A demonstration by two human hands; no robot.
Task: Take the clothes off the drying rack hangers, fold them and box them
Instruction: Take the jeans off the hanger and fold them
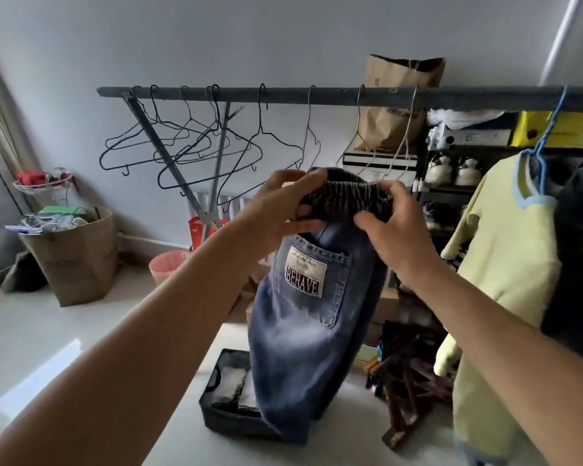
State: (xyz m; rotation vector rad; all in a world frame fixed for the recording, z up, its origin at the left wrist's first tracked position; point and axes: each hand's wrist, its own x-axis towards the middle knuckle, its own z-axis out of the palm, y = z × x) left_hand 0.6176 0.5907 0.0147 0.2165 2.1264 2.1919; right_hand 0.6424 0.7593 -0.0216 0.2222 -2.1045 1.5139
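Observation:
A pair of blue jeans (303,338) with a "BEHAVE" patch on the back pocket hangs down in front of me. My left hand (283,210) and my right hand (394,230) both grip its dark elastic waistband. Below the jeans a dark fabric box (223,415) stands on the floor with folded pale clothes inside. The grey drying rack bar (283,95) crosses the view, carrying several bare wire hangers (196,146). At the right a yellow top (509,274) hangs on a blue hanger (546,142).
A brown paper bag (78,257) full of items stands at the left, a pink basket (167,265) behind it. A shelf with shoes (451,169) and boxes fills the back right. Dark wooden pieces (414,381) lie on the floor near the box.

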